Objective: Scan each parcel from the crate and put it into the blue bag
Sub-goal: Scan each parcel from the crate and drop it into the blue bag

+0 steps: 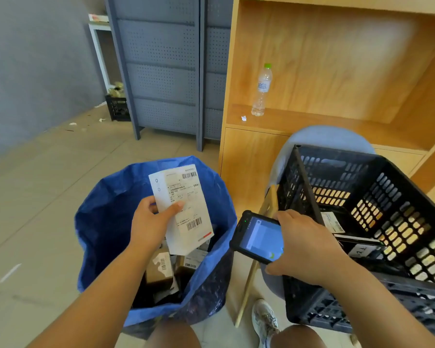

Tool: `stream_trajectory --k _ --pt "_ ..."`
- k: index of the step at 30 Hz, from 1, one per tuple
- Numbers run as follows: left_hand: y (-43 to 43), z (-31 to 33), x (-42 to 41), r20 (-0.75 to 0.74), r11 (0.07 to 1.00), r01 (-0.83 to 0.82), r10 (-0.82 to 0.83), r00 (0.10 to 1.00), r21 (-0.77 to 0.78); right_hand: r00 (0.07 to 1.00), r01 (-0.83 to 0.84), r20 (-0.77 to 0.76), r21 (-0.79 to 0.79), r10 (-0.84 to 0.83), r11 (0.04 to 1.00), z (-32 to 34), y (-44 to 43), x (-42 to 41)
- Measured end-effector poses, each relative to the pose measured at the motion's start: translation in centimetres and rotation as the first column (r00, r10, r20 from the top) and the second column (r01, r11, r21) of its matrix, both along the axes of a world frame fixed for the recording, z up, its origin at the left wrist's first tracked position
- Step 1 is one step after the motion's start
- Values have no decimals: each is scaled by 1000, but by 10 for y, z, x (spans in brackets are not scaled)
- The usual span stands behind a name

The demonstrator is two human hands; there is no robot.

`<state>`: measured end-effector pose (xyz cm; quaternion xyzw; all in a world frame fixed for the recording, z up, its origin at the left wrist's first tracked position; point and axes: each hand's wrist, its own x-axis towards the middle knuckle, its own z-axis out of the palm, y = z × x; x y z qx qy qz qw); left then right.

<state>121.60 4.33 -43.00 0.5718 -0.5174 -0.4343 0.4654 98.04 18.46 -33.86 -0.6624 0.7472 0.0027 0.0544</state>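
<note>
White flat parcel (189, 192) x1, in the left hand (148, 222): thumb on the label face, fingers curled behind, held tilted over the mouth of the blue woven plastic bag (103, 222) (not in it yet). The label carries two barcodes, one top right and one lower down, plus a red-grey strip at the near right corner. Right hand (304, 244) grips one black handheld scanner (256, 237), screen lit blue, just right of the bag rim, near the parcel but apart from it. Bag x1, standing open on the floor, near left. Inside I count at least two brown cardboard boxes (158, 271) with barcode stickers; anything deeper is too dark to tell. Black slotted plastic crate (399, 197) x1, near right, sitting on a grey round seat (324, 136), with at least two labelled parcels (333, 222) in its bottom. Second black crate (117, 108) far left on the floor. One clear water bottle (261, 91) with a green cap, upright on the light wooden shelf unit (337, 59).
</note>
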Motion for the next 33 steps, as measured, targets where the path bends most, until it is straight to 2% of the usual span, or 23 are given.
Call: stream_trajectory --k 5,12,17,27,30,33 --pt "-12 -41 23 148 981 -26 -3 989 192 1000 -15 8 71 15 997 -15 -19 10" --pt "-55 -111 75 339 878 -52 -129 932 477 997 -74 -1 171 76 982 -39 -79 32" --pt "-102 -153 86 437 834 -137 -133 890 534 997 -80 3 226 81 971 -64 -139 44" --pt "-209 -237 66 386 751 -245 -14 922 613 996 -82 -24 275 92 958 -107 -236 46" --pt "-232 -257 54 414 738 -285 7 910 612 997 -70 -18 289 78 955 -117 -253 40" --pt "-242 -274 41 471 734 -292 -43 881 614 996 -68 -26 310 80 948 -125 -263 36"
